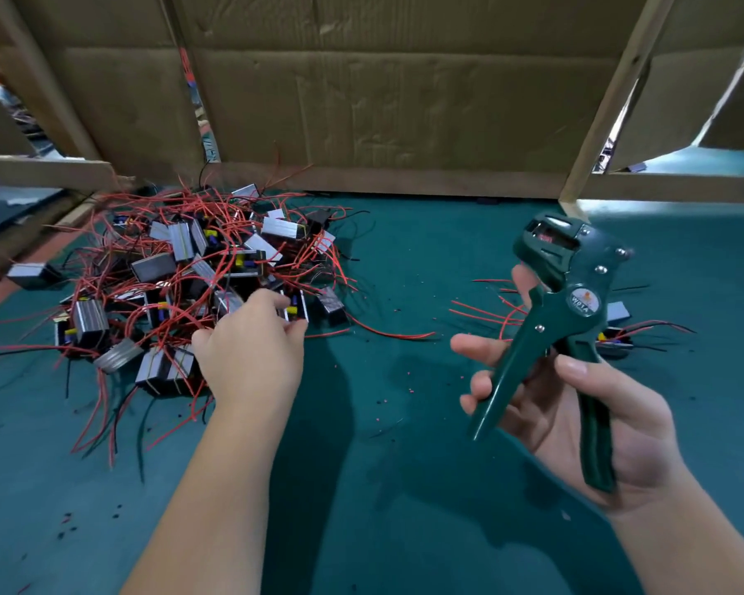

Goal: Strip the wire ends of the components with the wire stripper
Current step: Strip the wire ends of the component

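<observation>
Green mat covers the bench, and a cardboard wall closes the far side. On the mat at my left lies the pile: many small block components, tangled in thin red and black wires. A smaller group lies at the right, partly behind the tool.

The stripper is up in the air above the mat, at the right, well apart from the pile. The right hand is wrapped around its two handles, which stand spread apart. Its long axis runs from the handles, near me, up to the head, which points away toward the cardboard and a little to the left. It looks rigid, and I judge it is not light, so a grip low on both handles seems right.

The left hand reaches onto the near edge of the pile, fingertips on one component. I cannot tell if the fingers already pinch it or only touch it.

I judge that each component is compact, hard and a little heavy for its size, so the block is the place to hold it. The wires are soft and they hook into each other. Pulling one block may therefore drag its neighbours with it, and a slow lift is safer.

Small red crumbs lie scattered on the mat between the hands.
</observation>
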A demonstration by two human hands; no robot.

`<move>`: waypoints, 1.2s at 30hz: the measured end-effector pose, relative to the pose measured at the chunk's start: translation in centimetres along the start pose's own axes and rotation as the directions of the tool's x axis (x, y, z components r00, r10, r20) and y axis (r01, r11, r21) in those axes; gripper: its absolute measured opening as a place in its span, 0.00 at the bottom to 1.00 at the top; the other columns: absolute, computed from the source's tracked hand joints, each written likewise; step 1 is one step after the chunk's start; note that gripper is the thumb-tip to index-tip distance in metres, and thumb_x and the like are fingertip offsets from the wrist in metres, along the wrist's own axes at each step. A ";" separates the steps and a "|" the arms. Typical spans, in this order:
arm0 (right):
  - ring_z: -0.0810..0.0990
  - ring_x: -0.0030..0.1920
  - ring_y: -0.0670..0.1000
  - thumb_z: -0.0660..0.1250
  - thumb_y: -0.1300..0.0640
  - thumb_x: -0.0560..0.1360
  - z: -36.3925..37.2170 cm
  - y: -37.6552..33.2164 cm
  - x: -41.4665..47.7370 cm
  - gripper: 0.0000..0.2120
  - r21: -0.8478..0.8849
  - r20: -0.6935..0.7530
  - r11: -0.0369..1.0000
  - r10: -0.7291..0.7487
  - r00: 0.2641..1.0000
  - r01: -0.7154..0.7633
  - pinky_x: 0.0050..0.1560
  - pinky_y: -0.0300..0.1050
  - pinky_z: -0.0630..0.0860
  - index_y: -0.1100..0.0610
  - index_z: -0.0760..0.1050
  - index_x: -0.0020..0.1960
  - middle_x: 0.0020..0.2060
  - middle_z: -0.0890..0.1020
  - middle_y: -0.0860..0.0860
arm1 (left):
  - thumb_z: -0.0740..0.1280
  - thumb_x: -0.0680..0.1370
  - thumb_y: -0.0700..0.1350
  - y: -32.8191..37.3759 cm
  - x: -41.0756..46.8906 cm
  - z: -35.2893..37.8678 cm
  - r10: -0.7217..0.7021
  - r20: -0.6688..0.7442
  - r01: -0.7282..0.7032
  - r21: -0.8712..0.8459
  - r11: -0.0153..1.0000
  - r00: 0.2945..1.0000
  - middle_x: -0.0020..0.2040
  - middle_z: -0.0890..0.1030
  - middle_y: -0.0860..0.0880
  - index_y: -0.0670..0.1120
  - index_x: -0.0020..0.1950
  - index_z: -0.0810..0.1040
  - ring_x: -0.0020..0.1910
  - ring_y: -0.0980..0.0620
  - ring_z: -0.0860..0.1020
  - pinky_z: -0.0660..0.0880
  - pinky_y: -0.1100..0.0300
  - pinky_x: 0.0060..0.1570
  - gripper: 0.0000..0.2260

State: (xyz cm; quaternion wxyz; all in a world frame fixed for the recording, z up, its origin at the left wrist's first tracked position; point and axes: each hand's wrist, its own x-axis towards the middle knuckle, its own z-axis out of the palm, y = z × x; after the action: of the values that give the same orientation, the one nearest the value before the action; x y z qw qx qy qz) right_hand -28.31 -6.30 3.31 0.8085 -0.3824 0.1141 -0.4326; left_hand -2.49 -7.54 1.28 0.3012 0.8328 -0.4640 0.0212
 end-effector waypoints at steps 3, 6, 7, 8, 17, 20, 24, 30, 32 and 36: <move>0.82 0.47 0.62 0.73 0.60 0.69 0.1 0.1 0.0 0.36 0.042 0.051 0.999 0.030 0.998 -0.032 0.53 0.59 0.77 0.50 0.65 0.74 0.59 0.76 0.70 | 0.70 0.76 0.47 0.6 -0.4 -0.1 0.106 -0.016 -0.106 -0.250 0.962 0.994 0.37 0.80 0.58 0.52 0.56 0.71 0.47 0.47 0.79 0.70 0.51 0.53 0.12; 0.82 0.46 0.62 0.75 0.59 0.68 0.1 0.2 0.0 0.37 0.013 0.042 0.998 0.065 0.997 -0.065 0.52 0.60 0.77 0.51 0.65 0.74 0.64 0.73 0.69 | 0.70 0.75 0.40 1.8 -1.2 -0.3 0.199 -0.016 -0.168 -0.607 0.777 0.980 0.37 0.78 0.56 0.55 0.48 0.68 0.38 0.55 0.77 0.74 0.56 0.45 0.13; 0.82 0.45 0.63 0.75 0.59 0.67 0.1 0.3 0.0 0.38 -0.005 0.035 0.997 0.080 0.996 -0.080 0.51 0.60 0.77 0.51 0.65 0.73 0.65 0.72 0.68 | 0.70 0.75 0.38 2.3 -1.6 -0.4 0.224 -0.022 -0.175 -0.698 0.694 0.974 0.37 0.79 0.55 0.54 0.47 0.68 0.38 0.57 0.77 0.74 0.60 0.44 0.14; 0.81 0.44 0.63 0.75 0.59 0.66 0.2 0.4 0.0 0.38 -0.019 0.029 0.995 0.094 0.995 -0.093 0.51 0.61 0.77 0.52 0.65 0.73 0.67 0.71 0.67 | 0.70 0.75 0.37 2.9 -2.1 -0.5 0.248 -0.019 -0.171 -0.776 0.607 0.968 0.38 0.79 0.54 0.53 0.47 0.68 0.38 0.58 0.77 0.73 0.63 0.44 0.14; 0.80 0.43 0.65 0.77 0.60 0.63 0.2 0.3 0.3 0.40 -0.006 -0.017 0.997 0.075 0.997 -0.076 0.49 0.64 0.77 0.57 0.67 0.72 0.58 0.74 0.66 | 0.71 0.71 0.41 5.1 -4.9 -0.5 0.531 0.270 0.058 -0.923 0.381 0.803 0.36 0.80 0.51 0.55 0.38 0.69 0.36 0.49 0.83 0.79 0.58 0.38 0.13; 0.80 0.42 0.65 0.77 0.59 0.63 0.3 0.2 0.3 0.39 -0.026 -0.014 0.996 0.090 0.996 -0.090 0.48 0.63 0.77 0.58 0.67 0.72 0.51 0.77 0.67 | 0.73 0.69 0.41 5.0 -5.0 -0.3 0.579 0.341 0.109 -0.911 0.398 0.740 0.36 0.83 0.47 0.52 0.35 0.67 0.35 0.50 0.82 0.78 0.59 0.37 0.15; 0.81 0.42 0.64 0.77 0.59 0.63 0.5 0.5 0.3 0.39 -0.065 -0.012 0.988 0.141 0.990 -0.141 0.48 0.63 0.77 0.61 0.67 0.71 0.52 0.80 0.63 | 0.74 0.65 0.58 4.7 -4.5 -0.4 0.514 0.308 -0.027 -0.839 0.544 0.801 0.30 0.79 0.41 0.47 0.31 0.65 0.29 0.51 0.76 0.72 0.53 0.32 0.22; 0.81 0.43 0.65 0.77 0.59 0.64 1.0 1.1 0.1 0.26 -0.041 0.013 0.974 0.222 0.975 -0.221 0.47 0.64 0.77 0.61 0.76 0.61 0.43 0.79 0.65 | 0.73 0.67 0.58 4.6 -4.4 -0.3 0.531 0.077 -0.268 -0.797 0.542 0.844 0.44 0.80 0.59 0.56 0.46 0.78 0.42 0.57 0.77 0.72 0.66 0.42 0.12; 0.81 0.42 0.66 0.77 0.60 0.64 1.1 1.5 0.1 0.22 -0.018 0.010 0.971 0.239 0.971 -0.239 0.46 0.64 0.77 0.61 0.76 0.56 0.41 0.79 0.66 | 0.73 0.70 0.53 5.0 -4.7 0.0 0.562 0.015 -0.340 -0.783 0.521 0.827 0.44 0.79 0.60 0.58 0.44 0.79 0.42 0.58 0.75 0.69 0.68 0.44 0.06; 0.81 0.43 0.65 0.76 0.60 0.64 1.2 1.8 0.3 0.23 0.002 0.019 0.973 0.232 0.973 -0.232 0.47 0.63 0.77 0.61 0.77 0.58 0.42 0.80 0.64 | 0.71 0.72 0.45 5.8 -5.0 -0.2 0.425 0.175 0.050 -0.956 0.289 0.888 0.40 0.83 0.54 0.55 0.38 0.81 0.39 0.57 0.80 0.75 0.61 0.42 0.05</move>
State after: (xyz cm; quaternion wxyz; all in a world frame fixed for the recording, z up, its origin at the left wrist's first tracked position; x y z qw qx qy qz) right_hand -26.38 -5.32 2.85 0.8553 -0.3687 0.1493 -0.3320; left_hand -9.87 -5.86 2.65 0.6234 0.4192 -0.5344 -0.3873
